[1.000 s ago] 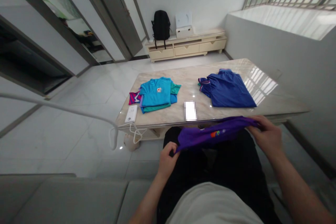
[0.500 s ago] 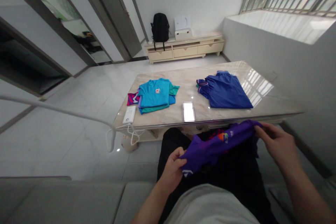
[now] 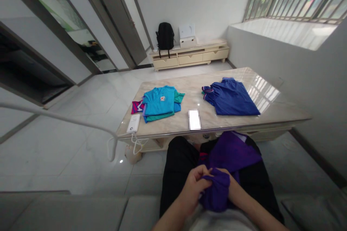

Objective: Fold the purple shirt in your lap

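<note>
A purple shirt [image 3: 230, 158] is spread over the lap, close to the body. Its near end is bunched up and pinched between the left hand [image 3: 193, 184] and the right hand [image 3: 230, 187], which are pressed close together. On the marble table [image 3: 271, 110] in front, a folded light blue shirt [image 3: 158, 101] is laid on a small pile, and a dark blue shirt [image 3: 230, 96] is laid well apart from it. A white power bank [image 3: 133, 123] is set near the table edge.

One purple garment [image 3: 230, 153] in two hands | one stack of folded shirts [image 3: 159, 103] | one blue shirt [image 3: 230, 96] | one backpack [image 3: 165, 36] | one white charger [image 3: 133, 123] on one table [image 3: 271, 110]
</note>
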The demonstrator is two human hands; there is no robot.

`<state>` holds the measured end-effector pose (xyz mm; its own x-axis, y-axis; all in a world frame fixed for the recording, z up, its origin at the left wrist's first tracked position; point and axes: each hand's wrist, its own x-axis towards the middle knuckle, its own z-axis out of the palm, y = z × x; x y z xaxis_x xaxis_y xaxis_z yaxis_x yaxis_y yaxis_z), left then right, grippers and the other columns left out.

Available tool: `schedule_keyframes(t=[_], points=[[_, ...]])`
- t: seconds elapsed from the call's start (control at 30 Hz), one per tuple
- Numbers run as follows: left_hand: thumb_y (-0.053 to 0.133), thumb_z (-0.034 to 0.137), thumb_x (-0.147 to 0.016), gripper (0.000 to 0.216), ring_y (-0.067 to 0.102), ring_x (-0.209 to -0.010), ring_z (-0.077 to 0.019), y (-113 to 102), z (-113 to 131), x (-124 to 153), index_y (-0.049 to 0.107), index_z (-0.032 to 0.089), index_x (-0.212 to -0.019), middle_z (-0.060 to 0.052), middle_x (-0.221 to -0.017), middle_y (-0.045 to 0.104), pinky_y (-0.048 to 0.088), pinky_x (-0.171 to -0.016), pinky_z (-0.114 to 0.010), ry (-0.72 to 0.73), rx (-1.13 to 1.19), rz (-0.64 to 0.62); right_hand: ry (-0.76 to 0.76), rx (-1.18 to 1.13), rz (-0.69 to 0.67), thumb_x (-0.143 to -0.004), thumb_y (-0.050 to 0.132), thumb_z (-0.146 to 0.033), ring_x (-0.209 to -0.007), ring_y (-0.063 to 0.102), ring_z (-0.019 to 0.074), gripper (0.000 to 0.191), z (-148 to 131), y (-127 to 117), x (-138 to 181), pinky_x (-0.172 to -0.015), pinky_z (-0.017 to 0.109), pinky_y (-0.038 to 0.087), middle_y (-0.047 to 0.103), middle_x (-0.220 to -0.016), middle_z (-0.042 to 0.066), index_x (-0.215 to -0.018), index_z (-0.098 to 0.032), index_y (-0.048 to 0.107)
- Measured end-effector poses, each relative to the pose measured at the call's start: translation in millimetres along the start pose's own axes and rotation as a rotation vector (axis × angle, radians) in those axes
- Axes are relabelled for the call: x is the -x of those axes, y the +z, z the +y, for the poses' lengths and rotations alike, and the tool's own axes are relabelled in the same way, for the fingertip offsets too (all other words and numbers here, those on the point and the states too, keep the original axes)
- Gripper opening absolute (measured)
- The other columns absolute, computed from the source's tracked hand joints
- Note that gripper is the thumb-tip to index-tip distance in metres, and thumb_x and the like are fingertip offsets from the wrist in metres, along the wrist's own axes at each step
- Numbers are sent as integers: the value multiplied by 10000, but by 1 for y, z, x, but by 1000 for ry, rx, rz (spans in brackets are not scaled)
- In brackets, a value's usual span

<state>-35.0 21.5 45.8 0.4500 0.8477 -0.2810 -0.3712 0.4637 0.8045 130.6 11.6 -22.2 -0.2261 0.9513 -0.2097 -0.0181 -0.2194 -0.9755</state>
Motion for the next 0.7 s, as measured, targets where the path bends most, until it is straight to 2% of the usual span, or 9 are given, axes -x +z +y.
schedule_keyframes(t=[0.1, 0.17, 0.23, 0.27, 0.37, 0.43, 0.5, 0.6, 0.7], points=[[815, 362, -745, 422, 308, -546, -76, -21, 9, -1, 431, 197, -693, 72, -600, 419, 254, -541, -188, 41, 15, 101, 22, 5, 106, -842, 549, -770, -918, 675, 296, 597, -25, -23, 4, -830, 425, 565, 759, -986, 89, -937, -235, 798], [805, 387, -771, 441, 313, -551, -76, -29, 14, -2, 409, 203, -712, 73, -606, 432, 256, -542, -186, 62, -22, 117, 7, 81, 7, -851, 610, -711, -891, 667, 269, 538, -50, -34, 6, -802, 377, 559, 753, -969, 74, -970, -218, 789], [812, 410, -783, 461, 353, -569, -73, -30, 18, -3, 406, 200, -723, 58, -644, 499, 282, -554, -182, 70, -95, 108, -49, 228, -113, -865, 681, -592, -827, 659, 232, 411, -77, -41, 7, -751, 319, 538, 739, -882, 47, -949, -201, 778], [818, 423, -787, 466, 385, -588, -72, -29, 19, -3, 414, 196, -731, 44, -685, 545, 304, -570, -181, 78, -128, 107, -96, 304, -126, -882, 689, -533, -817, 660, 220, 351, -90, -44, 8, -746, 302, 529, 734, -861, 37, -941, -198, 773], [810, 466, -814, 422, 476, -653, -82, -24, 10, -5, 497, 183, -816, 12, -800, 621, 370, -631, -190, 102, -184, 107, -285, 434, 45, -909, 687, -427, -864, 690, 214, 238, -118, -54, 11, -803, 288, 530, 753, -905, 31, -949, -208, 769], [794, 489, -835, 395, 514, -683, -95, -21, -3, -9, 571, 177, -931, 7, -816, 621, 384, -657, -203, 113, -237, 87, -414, 459, 152, -908, 699, -377, -889, 703, 205, 177, -128, -61, 14, -824, 274, 532, 759, -948, 28, -971, -225, 766], [784, 528, -834, 429, 513, -675, -101, -21, -19, -13, 622, 161, -986, 2, -796, 613, 371, -647, -214, 85, -322, 46, -513, 481, 156, -923, 686, -324, -888, 703, 187, 124, -133, -67, 15, -819, 256, 528, 749, -950, 21, -983, -241, 756], [770, 613, -806, 502, 458, -637, -100, -27, -36, -21, 653, 135, -904, 17, -719, 565, 340, -625, -223, 32, -387, 61, -593, 518, 117, -942, 661, -265, -860, 693, 155, 95, -138, -75, 13, -791, 231, 521, 723, -927, 9, -980, -255, 748], [653, 659, -882, 526, 458, -673, -111, -37, -33, -22, 654, 133, -891, 11, -744, 556, 354, -656, -230, 74, -385, 125, -628, 562, 221, -935, 678, -243, -862, 691, 138, 92, -142, -86, 13, -784, 207, 526, 715, -945, 2, -973, -272, 756]])
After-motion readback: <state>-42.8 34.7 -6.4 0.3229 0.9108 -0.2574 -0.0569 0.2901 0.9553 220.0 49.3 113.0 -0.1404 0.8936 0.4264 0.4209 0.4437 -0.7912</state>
